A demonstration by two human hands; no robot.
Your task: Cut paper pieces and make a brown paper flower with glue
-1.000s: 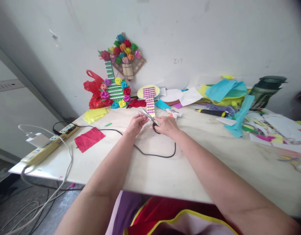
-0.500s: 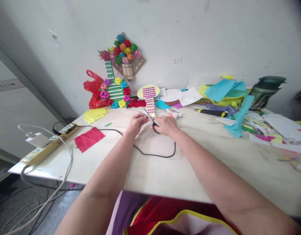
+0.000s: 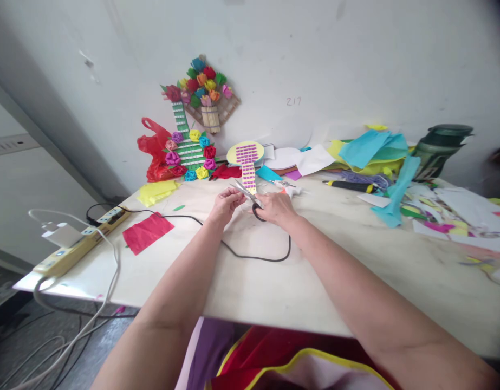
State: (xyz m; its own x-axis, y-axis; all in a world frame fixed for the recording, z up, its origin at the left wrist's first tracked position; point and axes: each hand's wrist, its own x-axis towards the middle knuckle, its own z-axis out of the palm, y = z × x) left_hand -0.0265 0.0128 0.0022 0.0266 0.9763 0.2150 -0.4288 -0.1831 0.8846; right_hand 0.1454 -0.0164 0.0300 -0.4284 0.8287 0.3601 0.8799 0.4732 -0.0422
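Right hand [image 3: 277, 208] gripping scissors [image 3: 249, 195], left hand [image 3: 228, 206] pinching something too small to tell, blades risking nicking its fingertips by lying so close.

Craft workspace: paper scraps [image 3: 456, 208], scissors [image 3: 250, 196], paper-flower decorations [image 3: 203, 84].

L hand [image 3: 229, 203] and R hand [image 3: 277, 207] are bare, w/ L arm [image 3: 179, 281] and R arm [image 3: 355, 281] bare too, as far up as I can see from here. Clothes show only at the lap: deep red cloth [image 3: 270, 345], w/ a bright yellow trim [image 3: 310, 352] curving round a pale pinkish panel [image 3: 318, 371]. Purple cloth [image 3: 215, 346] on the L side, w/ a pale pink strip [image 3: 189, 355] along its outer edge. Can't tell if it's 1 garment or 2.
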